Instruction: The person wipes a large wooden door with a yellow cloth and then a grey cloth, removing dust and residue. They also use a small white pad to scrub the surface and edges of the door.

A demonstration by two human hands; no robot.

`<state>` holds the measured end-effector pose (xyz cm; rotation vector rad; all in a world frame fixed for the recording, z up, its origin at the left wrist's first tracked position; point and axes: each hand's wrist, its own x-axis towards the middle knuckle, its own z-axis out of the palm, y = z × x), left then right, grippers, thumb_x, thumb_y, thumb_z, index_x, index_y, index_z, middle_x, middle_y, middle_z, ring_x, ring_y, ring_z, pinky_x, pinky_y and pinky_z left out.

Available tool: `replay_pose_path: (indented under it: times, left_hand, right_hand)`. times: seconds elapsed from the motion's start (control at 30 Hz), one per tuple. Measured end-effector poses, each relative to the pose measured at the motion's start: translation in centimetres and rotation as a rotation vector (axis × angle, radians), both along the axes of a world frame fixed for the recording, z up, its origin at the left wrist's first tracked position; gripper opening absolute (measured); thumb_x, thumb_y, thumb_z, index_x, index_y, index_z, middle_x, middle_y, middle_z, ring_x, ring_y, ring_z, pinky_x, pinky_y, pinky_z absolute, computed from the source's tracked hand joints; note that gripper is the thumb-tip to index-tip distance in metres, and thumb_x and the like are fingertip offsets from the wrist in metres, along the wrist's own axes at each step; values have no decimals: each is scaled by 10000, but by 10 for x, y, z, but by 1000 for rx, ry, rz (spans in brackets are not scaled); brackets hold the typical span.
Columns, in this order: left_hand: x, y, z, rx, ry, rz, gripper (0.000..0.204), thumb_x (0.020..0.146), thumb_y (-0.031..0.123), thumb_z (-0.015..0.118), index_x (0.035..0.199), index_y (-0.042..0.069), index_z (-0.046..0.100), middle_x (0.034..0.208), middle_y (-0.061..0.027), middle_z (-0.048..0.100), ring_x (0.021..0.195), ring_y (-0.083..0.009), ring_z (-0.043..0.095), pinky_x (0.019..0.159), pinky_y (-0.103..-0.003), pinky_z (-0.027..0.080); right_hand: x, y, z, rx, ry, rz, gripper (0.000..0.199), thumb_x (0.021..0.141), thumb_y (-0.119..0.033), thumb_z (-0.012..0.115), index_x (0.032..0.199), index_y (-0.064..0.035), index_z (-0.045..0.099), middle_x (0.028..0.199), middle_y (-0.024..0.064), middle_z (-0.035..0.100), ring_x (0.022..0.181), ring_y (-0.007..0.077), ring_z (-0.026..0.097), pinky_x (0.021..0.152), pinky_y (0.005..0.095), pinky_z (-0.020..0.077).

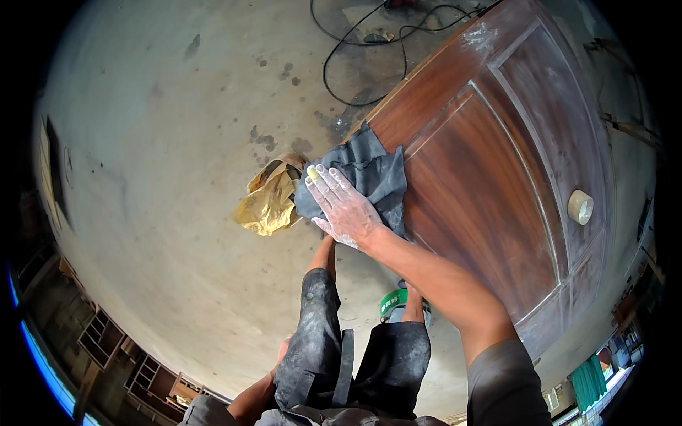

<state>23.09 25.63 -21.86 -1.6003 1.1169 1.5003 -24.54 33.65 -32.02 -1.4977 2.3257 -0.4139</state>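
My right hand [346, 213], dusted with white powder, lies with fingers stretched out over a dark grey cloth [380, 177]. One fingertip looks yellow. The cloth drapes over the edge of a reddish-brown wooden panelled door [476, 192], whose far and right parts carry a whitish film. Left of the cloth is a crumpled golden-yellow sheet or bag [268, 206]; its kind is unclear. Beside my thigh, only a sliver of my left hand [283, 351] shows, with its fingers hidden.
A roll of tape [580, 206] stands on the door's right side. A green-banded tin [393, 302] is on the floor by my foot. Black cable [327, 71] loops across the stained concrete floor [163, 177] beyond. Wooden frames [103, 341] stand at the lower left.
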Motion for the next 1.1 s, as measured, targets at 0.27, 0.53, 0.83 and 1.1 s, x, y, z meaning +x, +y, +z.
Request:
replay_pose_path:
  times: [0.27,0.53,0.83,1.1]
  left_hand:
    - [-1,6,2,-38,-12,11,405,1081,284,478,1238,-54,636,1070,-142,725,945,-206,658,873,-351,525]
    - [-7,-7,5,-63,-38,-49,395,1079,276,488,1241,-53,634,1072,-139,722,941,-205,655,868,-349,526]
    - [-25,-84,-46,-153,209,-572,347,1069,218,530,1255,-62,618,1053,-116,705,937,-195,634,858,-335,517]
    - [-298,-46,-53,-1006,674,-1312,469,1084,287,463,1460,8,496,1436,-225,521,1312,-399,458,1111,-516,364]
  right_hand:
    - [82,140,3,84,-44,24,725,925,-293,601,1538,36,395,1624,202,359,1528,326,313,1280,465,210]
    - [48,1,-1,66,81,-81,651,1001,-266,427,1572,30,322,1679,147,267,1570,282,203,1306,434,121]
    - [93,26,8,-1,-27,-442,669,987,-308,459,1544,50,366,1676,181,258,1573,279,198,1305,455,106]
    - [207,274,11,70,-100,-819,797,918,-336,634,1574,1,329,1659,177,293,1549,307,258,1293,451,177]
